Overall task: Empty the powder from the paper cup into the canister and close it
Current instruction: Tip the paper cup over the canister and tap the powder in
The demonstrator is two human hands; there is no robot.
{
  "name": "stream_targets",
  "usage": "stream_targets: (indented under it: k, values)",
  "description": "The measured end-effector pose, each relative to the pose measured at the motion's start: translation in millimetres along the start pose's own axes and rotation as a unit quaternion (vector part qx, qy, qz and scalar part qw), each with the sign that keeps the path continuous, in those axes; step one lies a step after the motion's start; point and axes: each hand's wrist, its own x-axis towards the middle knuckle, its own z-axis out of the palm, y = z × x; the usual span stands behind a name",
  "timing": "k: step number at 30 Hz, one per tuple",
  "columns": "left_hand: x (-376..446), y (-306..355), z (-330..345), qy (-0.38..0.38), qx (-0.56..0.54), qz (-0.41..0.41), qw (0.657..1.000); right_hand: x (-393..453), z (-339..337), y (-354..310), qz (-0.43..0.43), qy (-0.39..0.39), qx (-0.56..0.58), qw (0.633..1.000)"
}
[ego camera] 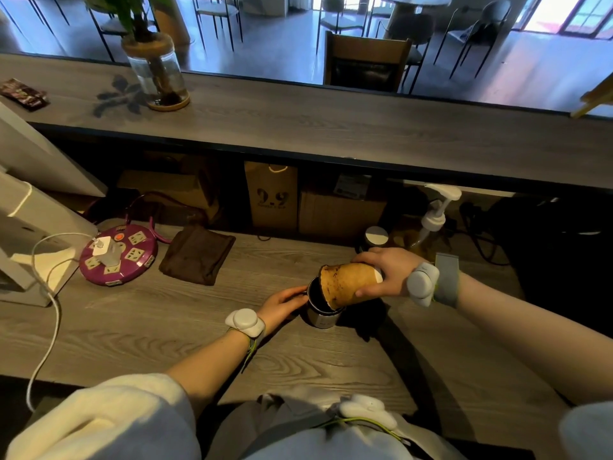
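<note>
A small metal canister (pixel 319 316) stands open on the wooden counter (pixel 139 330). My left hand (pixel 282 305) grips its left side. My right hand (pixel 389 275) holds a brown paper cup (pixel 348 284) tipped on its side, with the cup's mouth over the canister's opening. Dark powder specks cling inside the cup's rim. A round white-topped lid (pixel 376 235) lies behind my right hand, near the back of the counter.
A folded brown cloth (pixel 197 254) and a purple round power strip (pixel 117 255) with a white charger lie to the left. A pump bottle (pixel 433 224) stands behind the right hand. Paper bags and boxes sit under the raised shelf, which carries a glass plant jar (pixel 157 74).
</note>
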Motion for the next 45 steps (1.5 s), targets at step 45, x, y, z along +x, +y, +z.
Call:
stream_targets:
  k: [45]
  values:
    - [1.4,-1.0,-0.4,0.010,-0.031,-0.046,0.998,-0.8,-11.7,-17.4,0.039,-0.029,-0.025,0.999]
